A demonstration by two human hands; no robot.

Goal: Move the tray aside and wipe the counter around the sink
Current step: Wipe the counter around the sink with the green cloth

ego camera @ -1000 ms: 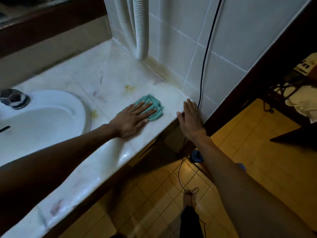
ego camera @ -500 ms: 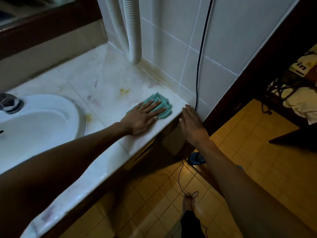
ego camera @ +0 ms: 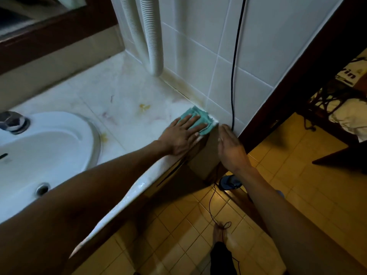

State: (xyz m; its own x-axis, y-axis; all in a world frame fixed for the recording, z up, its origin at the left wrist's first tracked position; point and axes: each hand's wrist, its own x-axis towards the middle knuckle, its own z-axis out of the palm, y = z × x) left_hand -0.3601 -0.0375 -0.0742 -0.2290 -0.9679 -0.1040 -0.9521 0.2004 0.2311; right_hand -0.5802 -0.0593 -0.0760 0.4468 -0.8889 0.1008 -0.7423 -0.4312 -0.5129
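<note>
Cloth (ego camera: 200,121) has slid to the counter (ego camera: 119,100) corner. Left hand (ego camera: 181,135) spread flat, pressing it. Right hand (ego camera: 231,148) cupped open below the edge, likely catching crumbs.

Your left hand (ego camera: 183,135) lies flat, fingers spread, on a teal cloth (ego camera: 198,120) at the far right corner of the counter (ego camera: 119,96), where the marble meets the tiled wall (ego camera: 258,46). Your right hand (ego camera: 231,147) is open with fingers together, held just past the counter's end, beside a black cable (ego camera: 237,56) hanging down the tiles. The white sink (ego camera: 59,147) sits well to the left of the cloth. A yellowish stain (ego camera: 144,106) marks the marble between them. Two ribbed hoses (ego camera: 147,32) descend to the back corner.
</note>
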